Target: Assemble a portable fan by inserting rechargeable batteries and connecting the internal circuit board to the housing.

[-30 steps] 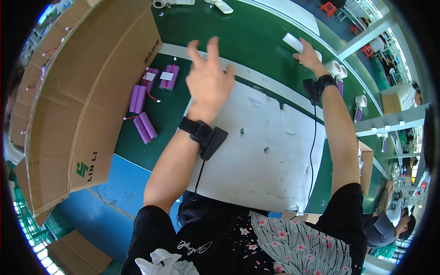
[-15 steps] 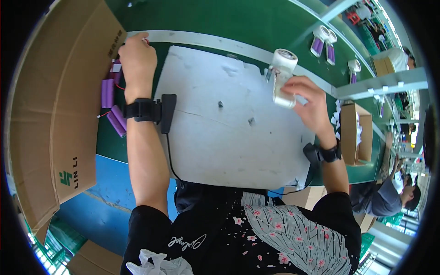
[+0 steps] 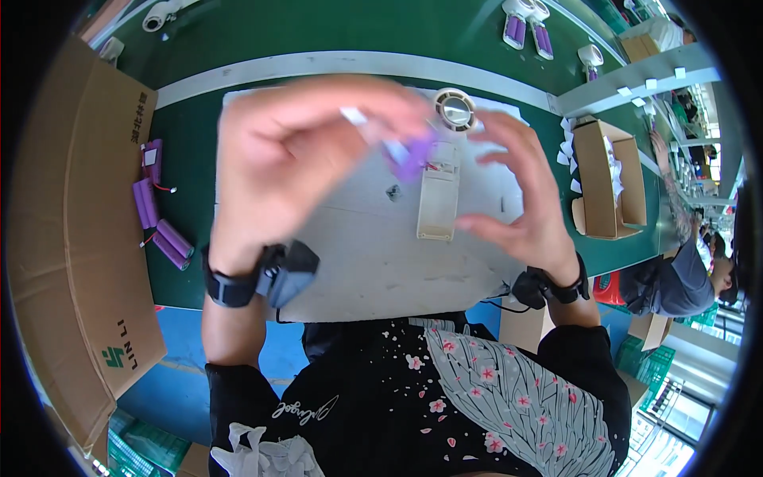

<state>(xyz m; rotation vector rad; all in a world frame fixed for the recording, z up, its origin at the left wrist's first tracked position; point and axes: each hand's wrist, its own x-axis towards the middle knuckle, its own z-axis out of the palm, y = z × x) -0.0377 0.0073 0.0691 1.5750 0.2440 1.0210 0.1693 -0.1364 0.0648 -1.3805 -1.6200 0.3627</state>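
Note:
A cream-white handheld fan housing with a round head lies on a white board, its open handle side up. Just left of its neck, my left hand pinches a purple battery pack, both blurred by motion. Whether the pack touches the housing I cannot tell. On the housing's other side, my right hand is open with fingers curved apart, thumb close to the handle's edge. More purple battery packs with thin leads sit on the green table to the left.
A tall cardboard box walls off the left side. At the right stands an open carton holding white pieces, with white scraps beside it. Several fan housings with purple packs lie across the table. A co-worker sits at far right.
My left hand has come from the packs at the left to the board's middle with a battery pack. My right hand has put the fan housing down and opened.

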